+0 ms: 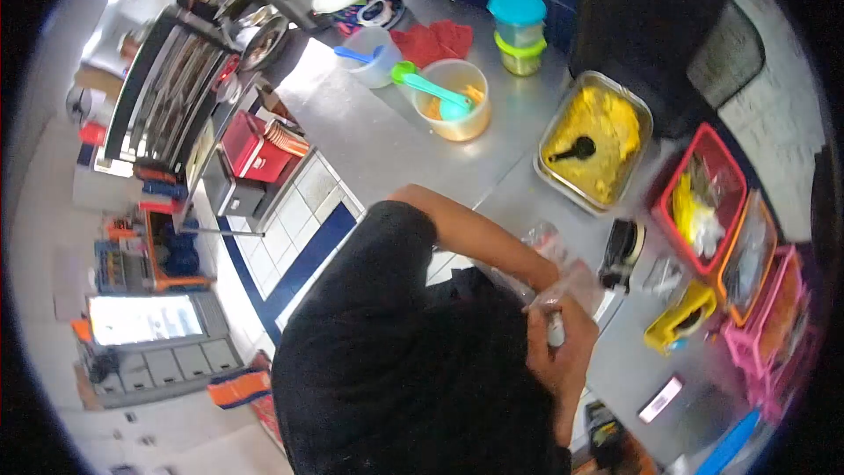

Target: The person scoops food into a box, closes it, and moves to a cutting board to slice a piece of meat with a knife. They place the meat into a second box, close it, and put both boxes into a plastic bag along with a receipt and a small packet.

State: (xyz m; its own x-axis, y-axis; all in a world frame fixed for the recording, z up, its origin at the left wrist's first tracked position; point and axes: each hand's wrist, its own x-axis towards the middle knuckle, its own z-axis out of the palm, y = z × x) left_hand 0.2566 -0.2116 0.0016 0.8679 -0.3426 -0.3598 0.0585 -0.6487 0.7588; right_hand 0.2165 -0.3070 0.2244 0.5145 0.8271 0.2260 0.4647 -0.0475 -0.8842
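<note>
A clear plastic bag (pixel 576 286) is at the edge of the metal counter, in front of my dark-clothed body. My right hand (pixel 563 343) has its fingers and thumb closed on the bag's near edge. My left hand (pixel 552 276) reaches in from the upper left and meets the same plastic; its fingers are hidden by the bag and blur. More crumpled clear plastic (pixel 541 236) lies beside the left wrist. A metal pan (pixel 571 189) of yellow mash with a black-handled utensil (pixel 576 150) stands beyond my hands.
Farther back are a tub (pixel 462 127) with a turquoise spoon (pixel 435 88), a red cloth (pixel 440 42) and stacked lidded containers (pixel 519 35). At right are a red basket (pixel 673 202), a yellow tape dispenser (pixel 681 317), a pink basket (pixel 765 334) and a phone (pixel 661 399).
</note>
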